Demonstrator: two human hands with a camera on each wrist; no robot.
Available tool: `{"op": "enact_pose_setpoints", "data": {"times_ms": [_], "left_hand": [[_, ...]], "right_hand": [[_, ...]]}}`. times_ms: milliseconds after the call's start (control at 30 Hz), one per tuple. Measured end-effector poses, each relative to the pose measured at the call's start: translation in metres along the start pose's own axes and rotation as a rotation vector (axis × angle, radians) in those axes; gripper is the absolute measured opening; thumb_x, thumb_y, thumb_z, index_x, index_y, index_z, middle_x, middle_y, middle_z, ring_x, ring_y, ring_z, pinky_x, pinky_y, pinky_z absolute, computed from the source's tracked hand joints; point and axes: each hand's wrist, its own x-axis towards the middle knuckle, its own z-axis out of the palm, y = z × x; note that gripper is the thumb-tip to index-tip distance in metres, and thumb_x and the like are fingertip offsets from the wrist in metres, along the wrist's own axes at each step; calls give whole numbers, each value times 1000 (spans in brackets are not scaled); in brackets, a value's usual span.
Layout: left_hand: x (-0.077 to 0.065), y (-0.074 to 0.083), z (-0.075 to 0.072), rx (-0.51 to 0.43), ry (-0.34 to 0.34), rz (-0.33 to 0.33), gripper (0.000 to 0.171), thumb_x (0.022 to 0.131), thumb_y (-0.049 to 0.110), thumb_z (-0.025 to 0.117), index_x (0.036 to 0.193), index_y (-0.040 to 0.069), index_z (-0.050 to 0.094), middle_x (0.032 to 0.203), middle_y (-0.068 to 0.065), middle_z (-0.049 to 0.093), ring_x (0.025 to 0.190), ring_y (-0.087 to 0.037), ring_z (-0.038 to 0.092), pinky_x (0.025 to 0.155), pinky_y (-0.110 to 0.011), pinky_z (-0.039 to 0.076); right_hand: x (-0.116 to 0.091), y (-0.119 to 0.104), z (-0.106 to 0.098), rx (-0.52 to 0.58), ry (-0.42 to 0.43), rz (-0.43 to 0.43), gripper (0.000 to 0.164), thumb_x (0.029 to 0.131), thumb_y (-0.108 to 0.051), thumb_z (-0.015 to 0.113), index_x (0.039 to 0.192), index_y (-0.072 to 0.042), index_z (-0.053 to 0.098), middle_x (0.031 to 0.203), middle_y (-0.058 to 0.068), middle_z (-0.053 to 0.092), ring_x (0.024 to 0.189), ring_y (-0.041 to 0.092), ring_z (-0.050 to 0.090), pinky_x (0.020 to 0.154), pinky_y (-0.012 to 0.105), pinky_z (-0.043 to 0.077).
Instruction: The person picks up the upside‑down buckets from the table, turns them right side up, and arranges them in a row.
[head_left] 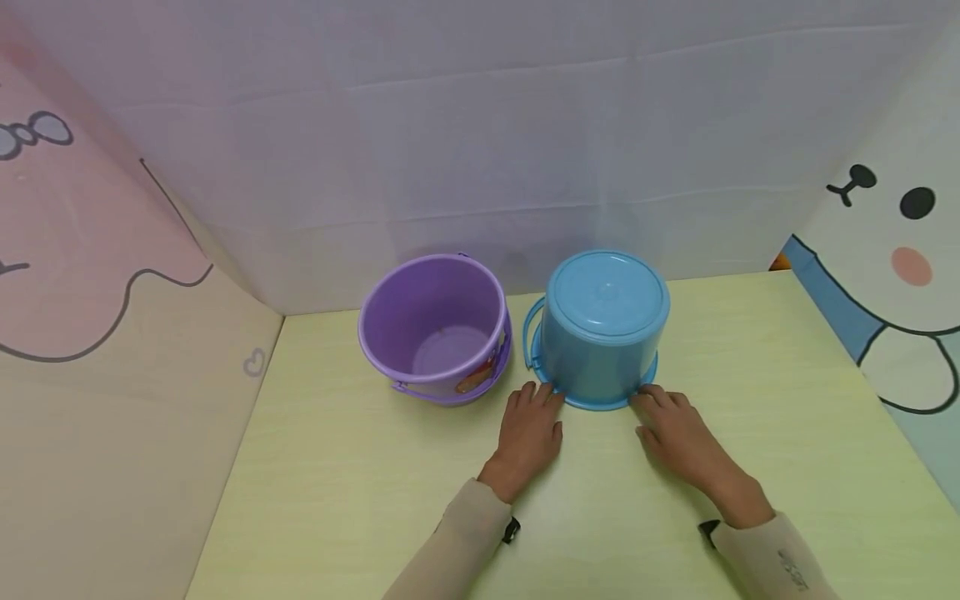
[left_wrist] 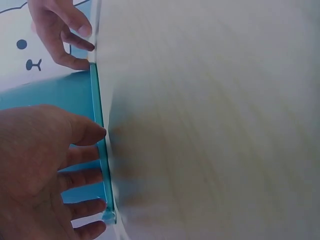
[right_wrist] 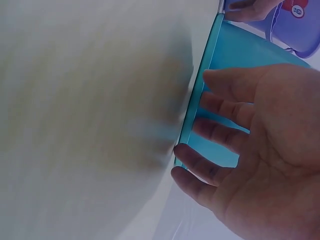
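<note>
A blue bucket (head_left: 606, 358) stands upside down on the table, its base facing up and its rim on the tabletop. My left hand (head_left: 528, 433) is at the left front of the rim, fingertips at its edge. On the other side, my right hand (head_left: 682, 442) has its fingertips at the right front of the rim. Both wrist views show loosely bent, spread fingers along the blue rim (left_wrist: 104, 165), not curled round it. To the left, a purple bucket (head_left: 435, 333) stands upright with its mouth up; neither hand touches it.
The pale yellow table (head_left: 315, 500) meets a white cloth (head_left: 480, 150) behind the buckets. Panels with cartoon drawings stand at the left (head_left: 112, 333) and right. The blue bucket's handle (head_left: 528, 333) sticks out on its left, towards the purple bucket.
</note>
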Motion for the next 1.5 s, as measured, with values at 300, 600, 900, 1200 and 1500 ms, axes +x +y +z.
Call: {"op": "enact_pose_setpoints", "data": {"times_ms": [300, 600, 900, 1200, 1500], "left_hand": [[0, -1, 2, 72, 54, 20, 25, 95, 27, 78, 117, 18, 71, 123, 1, 64, 122, -26, 56, 104, -41, 48], [1, 0, 1, 99, 60, 38, 20, 94, 26, 79, 110, 18, 70, 114, 2, 62, 115, -22, 57, 100, -37, 48], [-1, 1, 1, 114, 76, 55, 16, 95, 24, 77, 106, 17, 68, 110, 1, 60, 108, -21, 58, 95, -36, 49], [-2, 1, 4, 116, 76, 73, 6, 100, 15, 68, 105, 18, 67, 106, 1, 57, 101, -21, 56, 90, -34, 48], [-3, 1, 2, 114, 117, 73, 4, 100, 14, 67, 98, 17, 65, 101, 1, 55, 98, -20, 54, 87, -33, 47]], "right_hand": [[1, 1, 3, 7, 15, -27, 37, 88, 3, 79, 121, 3, 63, 126, 22, 60, 111, 52, 58, 88, 67, 52], [1, -3, 3, 9, 13, -30, 30, 87, 4, 79, 113, 2, 65, 118, 18, 60, 109, 49, 57, 89, 64, 52], [1, -7, 1, -3, 21, -21, 23, 86, 7, 78, 104, -1, 66, 108, 13, 59, 106, 47, 57, 90, 61, 52], [-3, -10, -1, -8, 7, -15, 22, 86, 7, 78, 103, -2, 67, 109, 13, 60, 104, 45, 57, 89, 60, 53], [-4, -12, -4, -21, 62, -60, 23, 83, 9, 80, 100, -2, 68, 105, 12, 61, 100, 43, 58, 88, 58, 53]]}}
